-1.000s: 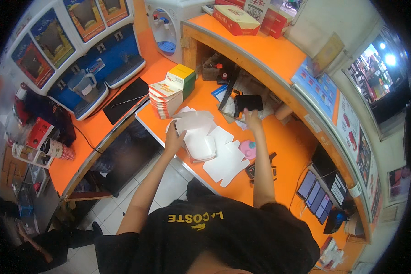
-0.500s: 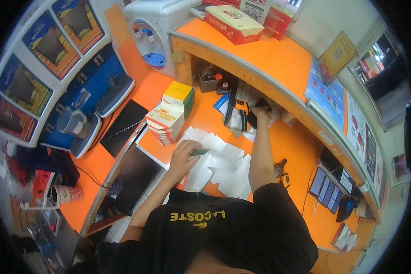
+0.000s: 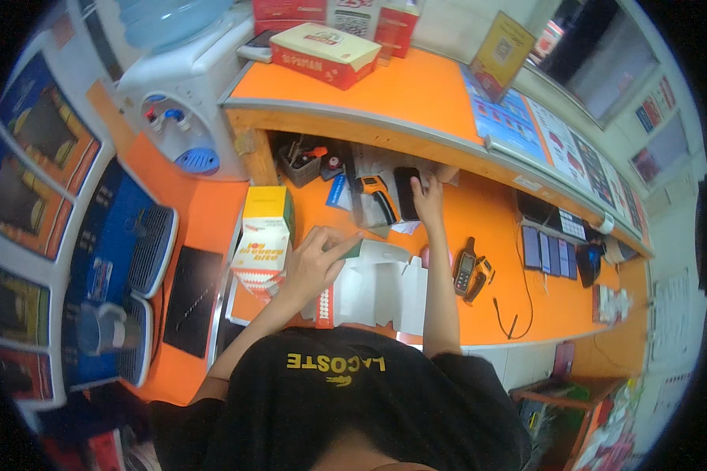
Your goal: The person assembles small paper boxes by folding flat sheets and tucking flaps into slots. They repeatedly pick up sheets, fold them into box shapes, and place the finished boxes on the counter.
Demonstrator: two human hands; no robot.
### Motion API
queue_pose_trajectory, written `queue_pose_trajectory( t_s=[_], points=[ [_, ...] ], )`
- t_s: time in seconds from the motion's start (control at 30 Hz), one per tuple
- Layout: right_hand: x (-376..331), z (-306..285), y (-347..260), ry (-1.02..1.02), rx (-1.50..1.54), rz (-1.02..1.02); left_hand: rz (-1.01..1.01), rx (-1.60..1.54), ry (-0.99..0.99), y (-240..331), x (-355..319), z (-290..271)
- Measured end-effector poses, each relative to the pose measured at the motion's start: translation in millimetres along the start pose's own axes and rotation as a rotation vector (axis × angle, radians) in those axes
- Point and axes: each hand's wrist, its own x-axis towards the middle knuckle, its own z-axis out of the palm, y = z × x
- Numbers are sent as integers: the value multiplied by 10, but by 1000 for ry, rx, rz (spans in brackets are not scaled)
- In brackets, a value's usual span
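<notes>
My left hand [image 3: 320,257] is at the upper left edge of an unfolded carton [image 3: 381,286], white inside with a green strip at that edge. Its index finger is stretched out along the green strip while the other fingers are curled. Further away, under the raised counter, my right hand [image 3: 427,201] has its fingers round the right edge of a black phone [image 3: 406,191]. An orange-and-black infrared thermometer gun [image 3: 379,198] lies just left of the phone. Beside my left forearm stands a stack of yellow, white and red printed cartons [image 3: 264,229].
A raised orange counter [image 3: 432,86] overhangs the work surface, with a red food box [image 3: 325,55] on top. Right of my right forearm lie a black handheld device [image 3: 465,268] and a cable. Several phones [image 3: 550,253] stand further right. A water dispenser [image 3: 184,118] is at the back left.
The view has shifted, with the carton stack now farther left in the picture. My right hand has drawn the black phone into plain view. My left index finger has straightened.
</notes>
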Motion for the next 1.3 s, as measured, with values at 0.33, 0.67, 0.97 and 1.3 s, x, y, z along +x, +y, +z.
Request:
queue_pose_trajectory(
  t_s=[0.33,0.67,0.97,1.3],
  points=[
    [-2237,-763,-1267,-176,840,547,324,-97,-29,128,34,441],
    [-2407,-637,-1664,431,161,-2,-375,-935,-168,151,-40,55],
    [-2348,-565,-2103,493,-74,-300,-185,-774,-162,198,44,-343],
    [-2187,-144,-2429,375,187,-351,-380,-951,37,-206,103,-574]
  ],
)
